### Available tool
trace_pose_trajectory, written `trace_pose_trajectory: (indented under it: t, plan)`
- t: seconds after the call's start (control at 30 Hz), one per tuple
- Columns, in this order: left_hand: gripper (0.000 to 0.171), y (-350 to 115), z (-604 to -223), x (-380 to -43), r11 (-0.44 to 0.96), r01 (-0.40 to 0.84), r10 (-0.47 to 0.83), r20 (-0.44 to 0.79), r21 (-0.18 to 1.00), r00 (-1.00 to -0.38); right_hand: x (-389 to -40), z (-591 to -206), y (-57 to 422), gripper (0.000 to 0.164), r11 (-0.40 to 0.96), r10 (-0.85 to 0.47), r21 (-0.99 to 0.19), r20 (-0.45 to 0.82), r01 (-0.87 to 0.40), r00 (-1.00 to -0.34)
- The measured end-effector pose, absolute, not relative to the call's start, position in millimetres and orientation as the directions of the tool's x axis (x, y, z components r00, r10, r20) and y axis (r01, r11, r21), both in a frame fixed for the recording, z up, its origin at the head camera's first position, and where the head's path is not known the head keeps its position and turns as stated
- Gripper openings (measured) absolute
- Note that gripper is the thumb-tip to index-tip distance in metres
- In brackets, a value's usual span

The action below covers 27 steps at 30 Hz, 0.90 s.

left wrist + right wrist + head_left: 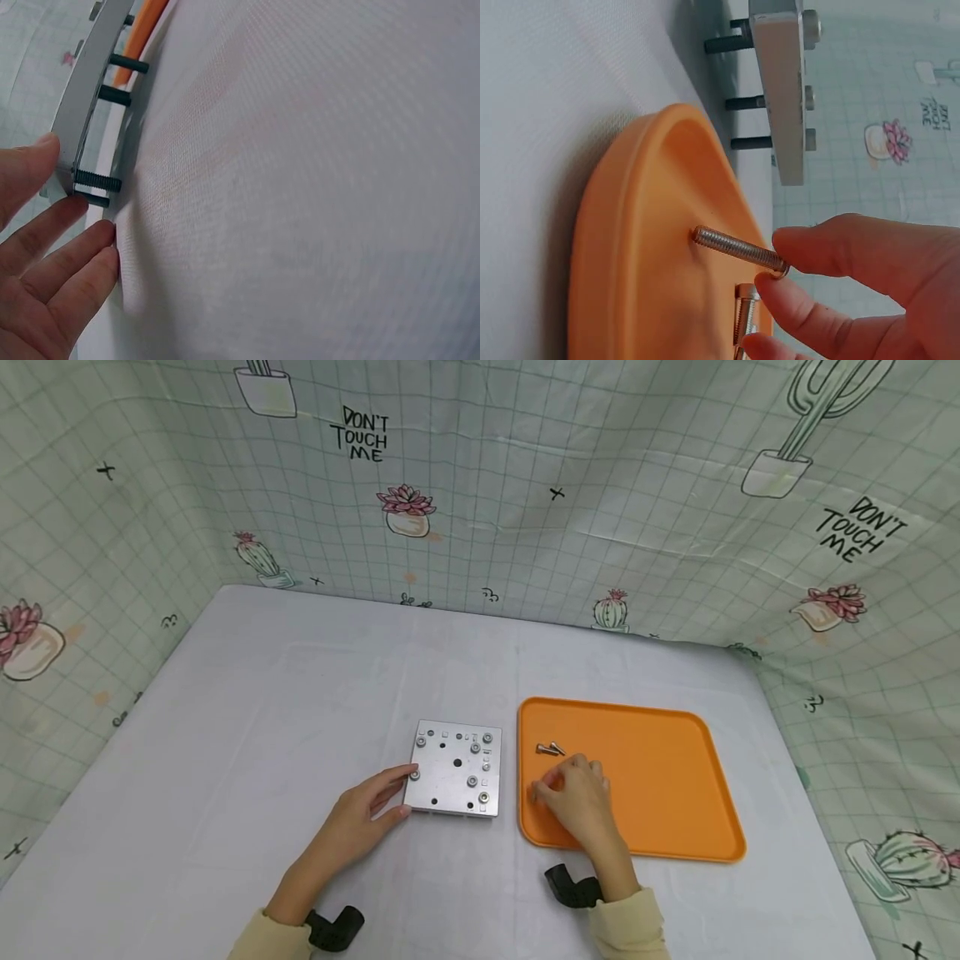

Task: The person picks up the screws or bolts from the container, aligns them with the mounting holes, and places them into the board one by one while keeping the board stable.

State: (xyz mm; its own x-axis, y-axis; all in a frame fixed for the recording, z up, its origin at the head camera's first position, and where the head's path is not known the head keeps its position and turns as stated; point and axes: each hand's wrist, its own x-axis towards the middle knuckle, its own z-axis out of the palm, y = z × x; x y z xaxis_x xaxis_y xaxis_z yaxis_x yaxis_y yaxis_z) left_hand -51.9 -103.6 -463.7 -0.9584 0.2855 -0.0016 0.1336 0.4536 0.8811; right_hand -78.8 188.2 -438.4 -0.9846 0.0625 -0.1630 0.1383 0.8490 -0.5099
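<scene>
A square silver metal plate stands raised on the table on the screws that pass through it; their threaded ends stick out below, while several socket heads and dark holes show on top. My left hand touches the plate's left side and near-left corner with fairly straight fingers and thumb. Over the left part of the orange tray, my right hand pinches a threaded screw at one end between thumb and index finger. Its free end points down toward the tray floor. Loose screws lie beyond that hand.
The tray sits just right of the plate, its raised rim facing it. White cloth covers the table. A printed cactus curtain hangs behind and at both sides. Black wrist mounts sit beside both sleeves.
</scene>
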Motion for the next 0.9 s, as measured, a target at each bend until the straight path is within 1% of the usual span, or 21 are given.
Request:
trace_pose_trajectory:
  t: [0.2,0.37,0.47,0.57,0.73,0.9]
  plan:
    - [0.053,-103,-462,-52,0.453,0.135,0.287,-0.001,0.881,-0.958,-74,-435,189,0.016,0.821,0.063,-0.56,-0.101,0.109,-0.993]
    - [0.054,-103,-462,-51,0.459,0.132,0.283,-0.004,0.879,-0.959,-70,-434,185,0.012,0.775,0.049,-0.63,-0.008,0.043,-0.999]
    - [0.054,-103,-462,-51,0.462,0.124,0.279,-0.011,0.878,-0.96,-67,-432,180,0.008,0.741,0.022,-0.671,0.065,-0.027,-0.998]
    - [0.054,-103,-461,-51,0.461,0.119,0.279,-0.016,0.879,-0.96,-64,-431,172,0.008,0.707,-0.029,-0.694,0.159,-0.132,-0.987]
    - [0.054,-103,-461,-51,0.461,0.128,0.282,-0.009,0.878,-0.959,-58,-430,159,0.011,0.662,-0.128,-0.688,0.288,-0.298,-0.949]
    - [0.054,-103,-462,-51,0.457,0.145,0.287,0.009,0.878,-0.958,-54,-432,147,0.012,0.633,-0.187,-0.687,0.312,-0.358,-0.931]
